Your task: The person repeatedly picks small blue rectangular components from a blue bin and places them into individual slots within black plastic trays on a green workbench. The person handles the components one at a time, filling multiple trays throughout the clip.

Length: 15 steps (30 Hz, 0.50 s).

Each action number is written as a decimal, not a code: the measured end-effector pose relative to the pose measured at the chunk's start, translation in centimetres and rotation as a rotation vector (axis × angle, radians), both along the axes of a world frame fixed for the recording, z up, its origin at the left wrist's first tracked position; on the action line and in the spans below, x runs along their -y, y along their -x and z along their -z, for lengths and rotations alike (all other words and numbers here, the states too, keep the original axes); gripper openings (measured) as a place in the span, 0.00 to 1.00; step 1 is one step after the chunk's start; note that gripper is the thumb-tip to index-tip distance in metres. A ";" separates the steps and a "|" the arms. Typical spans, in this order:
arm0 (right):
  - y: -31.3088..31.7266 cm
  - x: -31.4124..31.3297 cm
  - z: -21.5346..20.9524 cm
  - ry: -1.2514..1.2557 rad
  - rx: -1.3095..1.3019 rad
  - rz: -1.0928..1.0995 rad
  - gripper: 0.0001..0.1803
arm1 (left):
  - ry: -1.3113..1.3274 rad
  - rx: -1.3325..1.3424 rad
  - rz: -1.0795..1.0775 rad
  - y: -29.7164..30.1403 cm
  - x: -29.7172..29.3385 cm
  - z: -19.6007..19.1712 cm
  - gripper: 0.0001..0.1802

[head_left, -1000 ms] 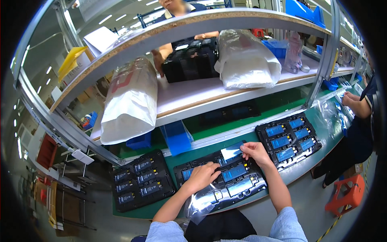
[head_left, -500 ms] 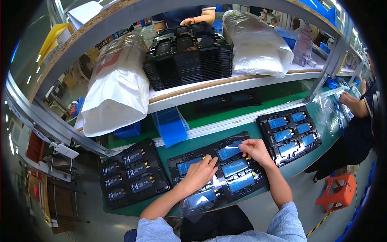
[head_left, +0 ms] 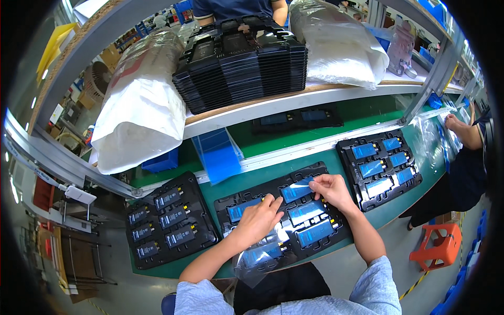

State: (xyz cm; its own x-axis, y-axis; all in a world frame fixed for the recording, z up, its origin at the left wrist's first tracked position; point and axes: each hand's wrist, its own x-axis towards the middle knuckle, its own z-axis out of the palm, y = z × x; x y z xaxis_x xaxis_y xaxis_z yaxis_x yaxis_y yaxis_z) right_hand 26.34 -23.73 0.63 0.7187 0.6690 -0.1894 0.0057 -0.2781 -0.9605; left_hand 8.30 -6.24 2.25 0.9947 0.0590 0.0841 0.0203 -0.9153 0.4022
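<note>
Our hands are apart: the left hand point(head_left: 259, 216) lies loosely spread over the middle tray point(head_left: 317, 169), the right hand point(head_left: 331, 191) pinches a blue-faced pack point(head_left: 296, 191) by its corner at that tray's far side. Our green desk point(head_left: 257, 184) also carries a left tray point(head_left: 207, 231) and a right tray point(head_left: 361, 186); beyond, a shelf point(head_left: 252, 107) bears stacked black trays point(head_left: 241, 76), and an orange stool point(head_left: 437, 253) stands on grey floor point(head_left: 362, 278)

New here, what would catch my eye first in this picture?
Probably the tall stack of black plastic trays on the shelf at top centre, between two white plastic bags. Next, the orange-red plastic stool at lower right. Below centre, the left hand and right hand are over a black plastic tray of blue-faced rectangular pieces.
</note>
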 end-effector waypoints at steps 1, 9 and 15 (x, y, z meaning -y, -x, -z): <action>0.0 0.0 -0.1 -0.003 0.000 0.000 0.11 | 0.001 -0.003 0.000 0.0 0.0 0.0 0.21; 0.0 -0.1 -0.2 0.016 0.015 0.001 0.11 | 0.018 -0.007 0.006 -0.1 -0.1 -0.1 0.21; 0.0 -0.2 -0.1 0.020 0.014 -0.001 0.11 | 0.005 0.014 0.037 -0.1 -0.2 -0.2 0.21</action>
